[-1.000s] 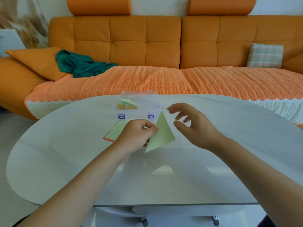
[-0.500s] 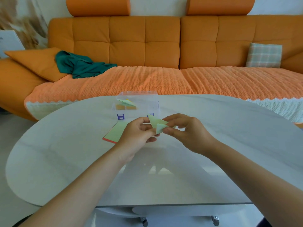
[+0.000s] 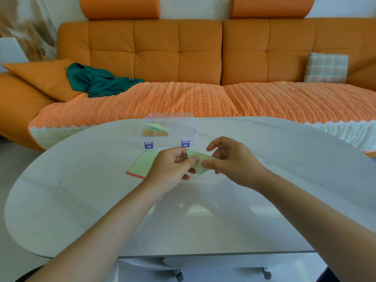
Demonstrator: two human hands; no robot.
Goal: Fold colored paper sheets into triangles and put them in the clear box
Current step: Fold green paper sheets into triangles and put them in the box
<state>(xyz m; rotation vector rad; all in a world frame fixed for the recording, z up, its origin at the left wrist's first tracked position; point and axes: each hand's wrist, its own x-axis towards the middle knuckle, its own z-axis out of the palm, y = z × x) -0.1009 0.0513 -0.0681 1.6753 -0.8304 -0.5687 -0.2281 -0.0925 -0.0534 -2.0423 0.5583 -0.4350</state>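
In the head view, the change is in the green sheet [image 3: 198, 155]. A second ago it stood as one large triangle held up by my left hand [image 3: 171, 167] alone, with my right hand [image 3: 232, 161] spread and apart from it. Now it is doubled over into a much smaller triangle and both hands are on it. My left grip pinches its left edge between thumb and curled fingers. My right grip pinches the opposite side, thumb pressed on top, the upper fingers arched loosely above. The sheet is off the desk [image 3: 203, 220], held in the air just in front of the clear box [image 3: 183, 131], close to the box's right blue latch [image 3: 185, 143]. I read this as the second fold closed and being creased, so this piece is nearly ready. What it needs next, I judge, is a firm run along the crease and then a short carry forward over the box's front wall. Inside the box, toward its left end, folded pieces [image 3: 155, 127] already lie, a green one on top of orange. In front of the box's left latch, partly hidden under my left hand, the stack of flat sheets [image 3: 142, 162] rests on the desk, green on top with an orange edge showing, so more folding remains. I cannot tell whether the box's lid is fully off.
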